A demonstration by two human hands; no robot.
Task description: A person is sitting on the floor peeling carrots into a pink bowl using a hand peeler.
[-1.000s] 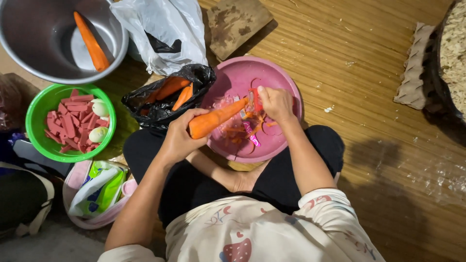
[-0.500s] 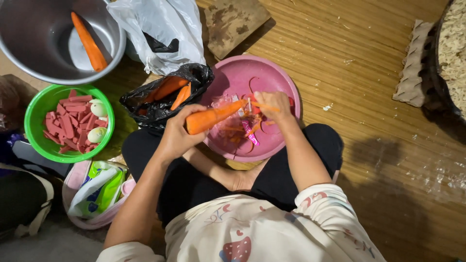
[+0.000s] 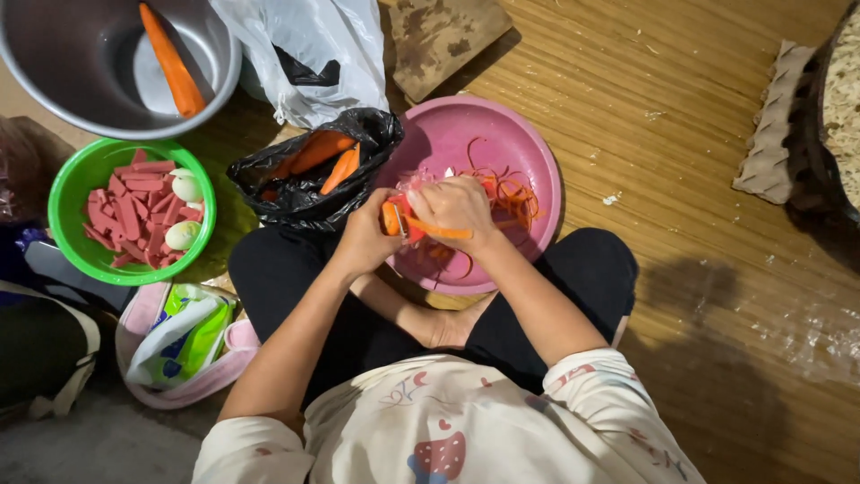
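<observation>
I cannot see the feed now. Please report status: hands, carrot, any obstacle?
Left hand grips carrot. Right hand holds peeler on it, over pink bowl. Nothing in the way.

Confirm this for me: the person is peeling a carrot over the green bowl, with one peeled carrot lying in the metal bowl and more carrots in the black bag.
Not quite. The head view shows both hands, left hand and right hand, working the carrot over the pink bowl, not the green bowl, which holds red slices. The peeled carrot does lie in the metal bowl, and the black bag holds more carrots.

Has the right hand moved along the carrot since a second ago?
Yes. The right hand has slid toward the left hand, judged against the pink plastic bowl.
</observation>
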